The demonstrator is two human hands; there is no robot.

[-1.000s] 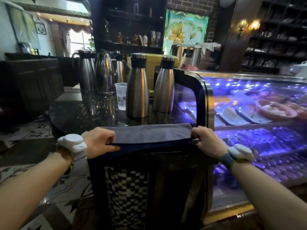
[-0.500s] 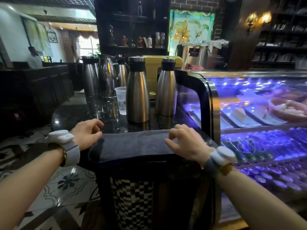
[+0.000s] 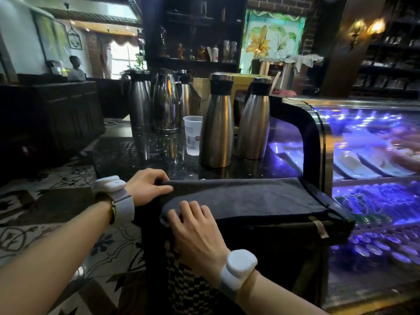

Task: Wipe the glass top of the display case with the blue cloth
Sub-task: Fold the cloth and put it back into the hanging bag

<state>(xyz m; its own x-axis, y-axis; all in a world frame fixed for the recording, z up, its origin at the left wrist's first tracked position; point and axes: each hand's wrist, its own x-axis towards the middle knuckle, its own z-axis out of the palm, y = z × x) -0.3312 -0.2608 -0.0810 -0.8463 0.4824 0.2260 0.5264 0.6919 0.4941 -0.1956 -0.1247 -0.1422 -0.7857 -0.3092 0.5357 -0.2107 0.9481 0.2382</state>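
The blue cloth, dark and folded, lies over the near edge of the black counter beside the display case. My left hand pinches the cloth's far left corner. My right hand rests fingers-down on the cloth's near left corner, pressing it at the edge. The case's curved glass glows blue and purple to the right, with plates of food inside.
Several steel thermos jugs and a plastic cup stand on the black counter just behind the cloth. A checkered panel hangs below the counter edge. A person sits far left.
My right hand has slid left along the cloth from its right end to the near left corner. My left hand moved from the cloth's left end to its far left corner.
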